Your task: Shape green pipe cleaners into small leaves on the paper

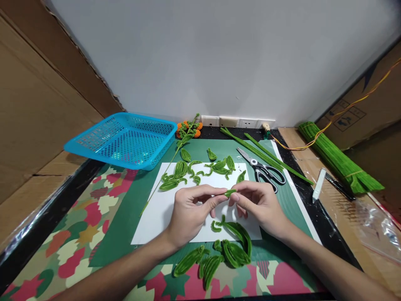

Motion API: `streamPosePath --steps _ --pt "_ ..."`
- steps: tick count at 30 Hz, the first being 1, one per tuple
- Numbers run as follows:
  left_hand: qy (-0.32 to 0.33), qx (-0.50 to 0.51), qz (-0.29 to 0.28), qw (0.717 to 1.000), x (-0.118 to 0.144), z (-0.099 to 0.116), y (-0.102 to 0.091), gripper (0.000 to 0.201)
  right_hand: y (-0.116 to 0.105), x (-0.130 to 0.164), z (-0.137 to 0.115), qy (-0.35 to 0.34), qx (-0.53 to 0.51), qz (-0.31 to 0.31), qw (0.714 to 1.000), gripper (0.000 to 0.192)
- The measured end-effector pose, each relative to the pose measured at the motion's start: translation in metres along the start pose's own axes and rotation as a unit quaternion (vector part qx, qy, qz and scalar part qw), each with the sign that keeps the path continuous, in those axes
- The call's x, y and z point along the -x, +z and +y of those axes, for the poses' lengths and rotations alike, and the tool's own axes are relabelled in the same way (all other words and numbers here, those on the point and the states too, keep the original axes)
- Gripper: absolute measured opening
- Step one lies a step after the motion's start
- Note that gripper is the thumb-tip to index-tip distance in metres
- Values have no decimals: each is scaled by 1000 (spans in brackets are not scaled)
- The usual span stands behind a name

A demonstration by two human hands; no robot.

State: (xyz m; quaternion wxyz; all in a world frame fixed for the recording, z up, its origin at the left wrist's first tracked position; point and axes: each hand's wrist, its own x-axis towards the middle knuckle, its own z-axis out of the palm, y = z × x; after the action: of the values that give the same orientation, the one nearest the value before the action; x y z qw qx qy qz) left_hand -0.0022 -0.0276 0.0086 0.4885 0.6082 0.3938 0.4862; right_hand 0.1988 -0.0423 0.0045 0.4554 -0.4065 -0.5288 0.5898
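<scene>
Over white paper (163, 209), fingertips mostly hide a green pipe-cleaner piece (230, 192).

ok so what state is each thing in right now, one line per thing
left hand: pinching one end of the green piece
right hand: pinching its other end
green piece: held above the white sheet
scissors: shut, lying flat
basket: upright, looks empty
bundle: tied, lying on its side
near leaves: folded, loose on the mat

Left hand (191, 209) and right hand (260, 205) pinch a green pipe-cleaner piece (230, 192) over white paper (156, 209)
</scene>
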Motion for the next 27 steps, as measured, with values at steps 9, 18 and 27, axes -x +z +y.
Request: streamPosePath --steps 9,18,27 --pt "16 -1 -26 1000 1 1 0 11 0 2 -1 -8 32 9 999 33" --pt "-36 -9 -41 998 2 -3 -1 15 1 3 -5 -25 39 35 998 33" --pt "5 -71 -38 997 -1 -5 -4 15 0 3 -4 -27 22 39 999 32"
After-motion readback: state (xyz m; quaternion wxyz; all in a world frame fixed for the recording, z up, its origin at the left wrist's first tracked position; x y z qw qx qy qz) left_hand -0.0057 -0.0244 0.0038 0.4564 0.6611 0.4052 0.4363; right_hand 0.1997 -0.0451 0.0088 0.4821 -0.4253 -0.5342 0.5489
